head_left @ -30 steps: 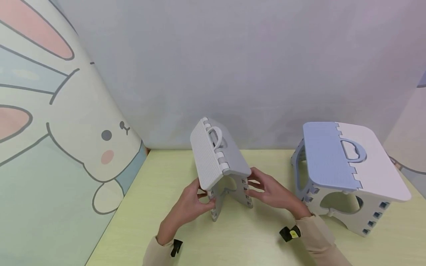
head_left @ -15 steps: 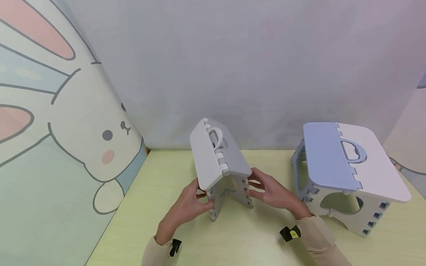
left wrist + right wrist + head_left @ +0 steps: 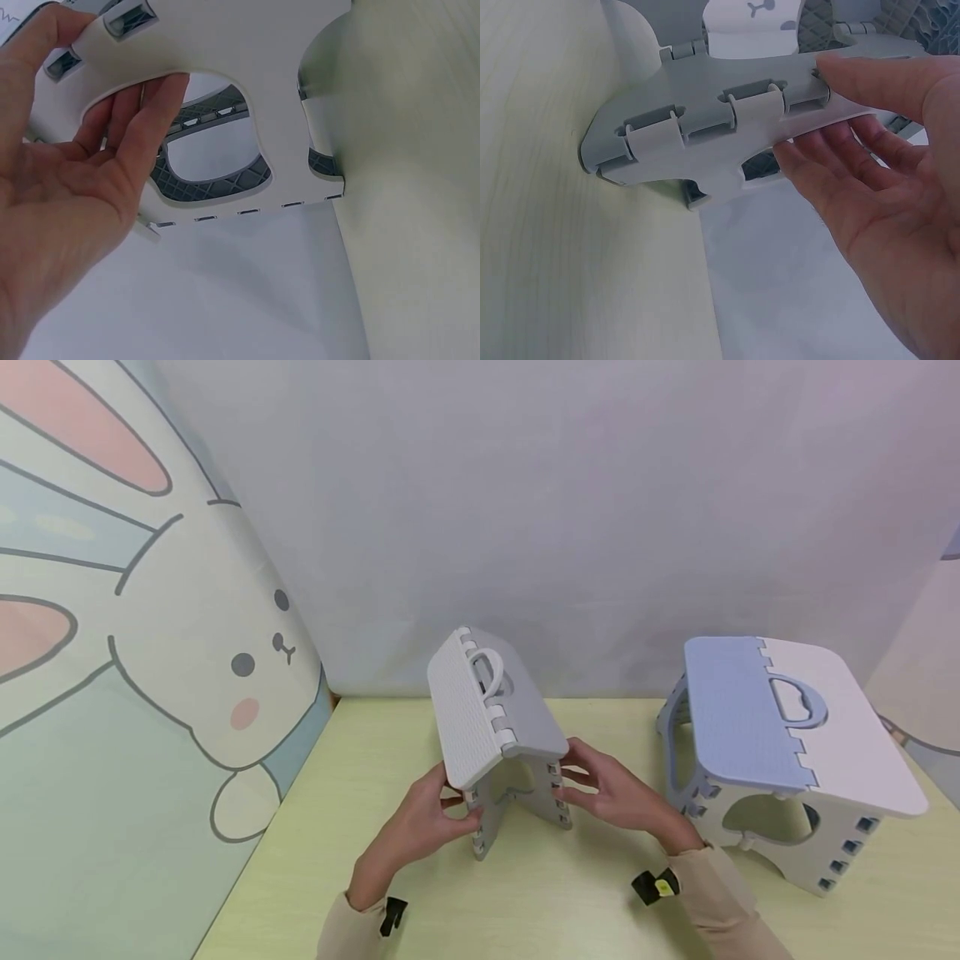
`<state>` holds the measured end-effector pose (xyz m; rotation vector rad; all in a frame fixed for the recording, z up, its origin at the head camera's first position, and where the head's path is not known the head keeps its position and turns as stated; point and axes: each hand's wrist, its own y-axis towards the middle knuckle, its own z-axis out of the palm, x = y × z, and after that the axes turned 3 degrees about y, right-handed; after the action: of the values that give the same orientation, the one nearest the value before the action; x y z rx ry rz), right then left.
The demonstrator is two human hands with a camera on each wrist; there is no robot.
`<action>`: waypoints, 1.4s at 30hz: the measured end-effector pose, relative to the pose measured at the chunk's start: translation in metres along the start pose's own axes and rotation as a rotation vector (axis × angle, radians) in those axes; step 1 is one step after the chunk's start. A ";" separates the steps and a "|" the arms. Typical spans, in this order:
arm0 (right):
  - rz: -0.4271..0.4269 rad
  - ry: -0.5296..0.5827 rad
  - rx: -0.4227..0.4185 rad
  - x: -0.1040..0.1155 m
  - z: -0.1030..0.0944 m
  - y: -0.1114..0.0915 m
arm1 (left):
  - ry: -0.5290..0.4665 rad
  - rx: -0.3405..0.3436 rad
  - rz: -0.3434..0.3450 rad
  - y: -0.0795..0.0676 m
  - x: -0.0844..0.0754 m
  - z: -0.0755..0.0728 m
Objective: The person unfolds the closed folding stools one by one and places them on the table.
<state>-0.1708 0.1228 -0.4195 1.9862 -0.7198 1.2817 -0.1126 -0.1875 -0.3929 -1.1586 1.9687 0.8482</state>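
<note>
A grey-and-white folding step stool (image 3: pixel 467 714) stands partly folded on the table, its top peaked like a roof with a loop handle (image 3: pixel 492 673) on the ridge. My left hand (image 3: pixel 423 821) grips its left leg edge. In the left wrist view, the thumb lies by the hinge slots of the white leg panel (image 3: pixel 274 52) and the fingers reach into its opening. On the other side, my right hand (image 3: pixel 611 789) holds the right leg edge. The right wrist view has that thumb on the grey hinged edge (image 3: pixel 705 116), with the fingers behind and below it.
A blue-and-white folding stool (image 3: pixel 750 718) stands unfolded to the right, near my right forearm. The pale yellow-green table (image 3: pixel 555 910) ends at a grey back wall (image 3: pixel 525 527). A rabbit-printed wall (image 3: pixel 187 643) rises at the left.
Almost nothing differs. The left forearm has shifted very slightly to the left; both hands keep their hold on the grey-and-white folding step stool, whose shape looks the same.
</note>
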 end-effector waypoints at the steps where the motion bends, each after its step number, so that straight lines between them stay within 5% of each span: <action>1: 0.002 0.000 0.001 0.000 0.000 0.000 | -0.003 0.002 -0.003 0.000 0.000 0.000; 42: -0.005 0.001 0.002 0.002 -0.002 -0.001 | -0.025 0.020 0.002 -0.001 0.002 -0.006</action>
<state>-0.1704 0.1243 -0.4170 1.9879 -0.7129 1.2805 -0.1134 -0.1931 -0.3913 -1.1295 1.9542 0.8378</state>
